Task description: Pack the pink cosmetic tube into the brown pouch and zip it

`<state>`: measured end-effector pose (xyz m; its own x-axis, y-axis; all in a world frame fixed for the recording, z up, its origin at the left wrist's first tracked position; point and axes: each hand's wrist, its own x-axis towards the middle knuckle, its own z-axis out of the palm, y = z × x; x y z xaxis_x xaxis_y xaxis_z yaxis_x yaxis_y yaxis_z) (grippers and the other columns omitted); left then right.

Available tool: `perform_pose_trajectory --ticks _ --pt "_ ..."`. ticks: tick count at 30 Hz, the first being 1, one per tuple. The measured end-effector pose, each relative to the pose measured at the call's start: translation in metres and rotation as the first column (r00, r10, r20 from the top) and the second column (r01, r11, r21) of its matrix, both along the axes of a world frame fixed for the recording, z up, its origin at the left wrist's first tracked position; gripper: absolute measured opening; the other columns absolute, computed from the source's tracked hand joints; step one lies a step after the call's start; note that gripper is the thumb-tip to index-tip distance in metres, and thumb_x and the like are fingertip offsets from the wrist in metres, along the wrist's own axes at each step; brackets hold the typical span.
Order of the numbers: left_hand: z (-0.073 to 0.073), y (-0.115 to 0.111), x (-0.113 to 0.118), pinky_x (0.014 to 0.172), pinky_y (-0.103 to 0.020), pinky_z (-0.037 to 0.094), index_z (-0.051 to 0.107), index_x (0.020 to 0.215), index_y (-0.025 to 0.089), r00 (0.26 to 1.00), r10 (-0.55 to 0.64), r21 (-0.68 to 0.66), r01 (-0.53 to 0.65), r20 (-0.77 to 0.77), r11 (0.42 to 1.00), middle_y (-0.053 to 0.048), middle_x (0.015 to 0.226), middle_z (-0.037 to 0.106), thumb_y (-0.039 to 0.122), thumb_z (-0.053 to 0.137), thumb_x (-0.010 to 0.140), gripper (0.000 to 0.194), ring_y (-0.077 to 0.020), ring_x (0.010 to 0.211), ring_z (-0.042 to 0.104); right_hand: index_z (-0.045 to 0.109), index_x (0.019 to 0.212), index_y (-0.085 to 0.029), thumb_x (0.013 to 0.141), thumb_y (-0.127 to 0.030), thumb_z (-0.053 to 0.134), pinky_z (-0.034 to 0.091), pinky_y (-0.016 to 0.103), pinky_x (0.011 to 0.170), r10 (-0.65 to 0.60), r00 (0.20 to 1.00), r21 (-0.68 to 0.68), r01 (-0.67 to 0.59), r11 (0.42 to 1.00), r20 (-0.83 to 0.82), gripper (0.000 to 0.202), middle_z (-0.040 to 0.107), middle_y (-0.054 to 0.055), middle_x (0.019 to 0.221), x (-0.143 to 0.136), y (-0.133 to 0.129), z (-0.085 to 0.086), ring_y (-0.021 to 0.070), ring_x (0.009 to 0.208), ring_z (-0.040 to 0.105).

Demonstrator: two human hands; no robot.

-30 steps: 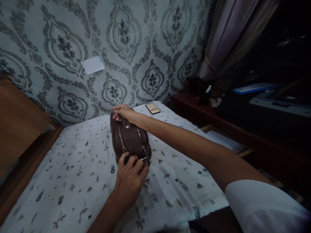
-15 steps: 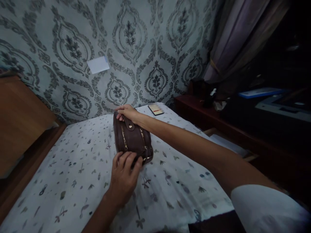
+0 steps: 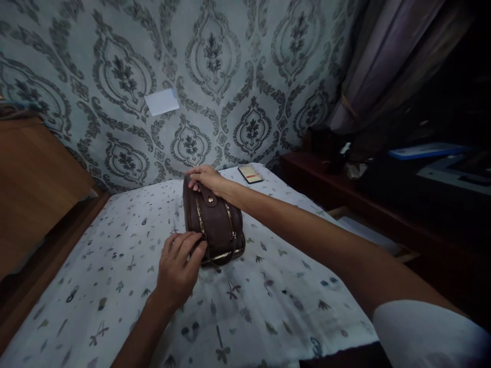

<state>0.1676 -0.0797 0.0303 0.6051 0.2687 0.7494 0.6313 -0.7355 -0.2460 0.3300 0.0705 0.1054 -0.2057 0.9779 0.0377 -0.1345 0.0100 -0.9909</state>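
Observation:
A dark brown leather-look bag [image 3: 219,217] with gold-toned zippers and a snap tab lies on a patterned white sheet [image 3: 134,245]. My right hand [image 3: 207,180] is closed over its far end, fingers wrapped past the top edge. At the near left corner, my left hand [image 3: 182,263] has its fingers curled, with thumb and index tips close together by the end of a zipper [image 3: 200,217]. What lies between those fingertips is hidden. Another zipper [image 3: 226,254] runs across the bag's near end, with a thin dark strip hanging beside it.
A phone [image 3: 250,175] with a lit screen lies on the sheet behind the bag. To the left stands a wooden panel [image 3: 38,184]; on the right is a dark red cabinet [image 3: 307,168] with an open drawer [image 3: 368,232]. Patterned wallpaper with a white paper [image 3: 161,102] is behind.
My left hand has shifted left, from over the bag's near end to its left corner, exposing more of the near-end zipper. My right hand keeps its hold. The view has shifted slightly.

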Motion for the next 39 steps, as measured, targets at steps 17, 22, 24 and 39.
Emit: perform_pose_trajectory --ticks 17,22,24,39 --pt "0.003 0.001 0.0 0.085 -0.043 0.05 0.059 0.093 0.015 0.994 -0.029 -0.078 0.021 -0.107 0.997 -0.016 0.118 0.054 0.003 0.051 0.085 0.017 -0.0278 0.108 0.051 0.059 0.102 -0.009 0.091 0.002 0.044 0.039 0.013 0.038 -0.002 1.0 -0.013 0.002 1.0 0.003 0.021 0.06 -0.002 0.049 0.001 0.004 -0.002 0.0061 0.038 0.048" --pt "0.006 0.001 -0.001 0.088 -0.043 0.051 0.058 0.09 0.015 0.993 -0.043 -0.083 0.035 -0.106 0.996 -0.016 0.117 0.052 0.002 0.051 0.084 0.015 -0.0275 0.109 0.05 0.058 0.1 -0.008 0.091 0.003 0.043 0.039 0.013 0.039 -0.001 1.0 -0.006 0.001 1.0 0.004 0.021 0.06 -0.002 0.049 0.001 0.002 -0.001 0.0057 0.038 0.048" --pt "0.005 0.001 -0.001 0.088 -0.042 0.051 0.058 0.09 0.014 0.995 -0.036 -0.076 0.029 -0.093 0.997 -0.016 0.115 0.051 0.001 0.051 0.083 0.016 -0.0269 0.109 0.05 0.058 0.1 -0.008 0.09 0.003 0.043 0.039 0.013 0.039 0.001 1.0 -0.004 -0.001 1.0 0.0 0.021 0.06 -0.002 0.049 0.001 0.001 -0.001 0.0056 0.037 0.048" --pt "-0.007 -0.006 0.0 0.07 -0.028 0.047 0.065 0.092 0.023 0.982 0.179 -0.02 -0.18 -0.057 0.983 -0.01 0.106 0.056 0.008 0.046 0.087 0.025 -0.0212 0.094 0.055 0.058 0.101 -0.007 0.09 0.004 0.042 0.038 0.013 0.04 0.016 1.0 0.023 -0.017 1.0 0.011 0.023 0.059 -0.003 0.048 0.002 0.0 -0.001 0.0057 0.038 0.048"
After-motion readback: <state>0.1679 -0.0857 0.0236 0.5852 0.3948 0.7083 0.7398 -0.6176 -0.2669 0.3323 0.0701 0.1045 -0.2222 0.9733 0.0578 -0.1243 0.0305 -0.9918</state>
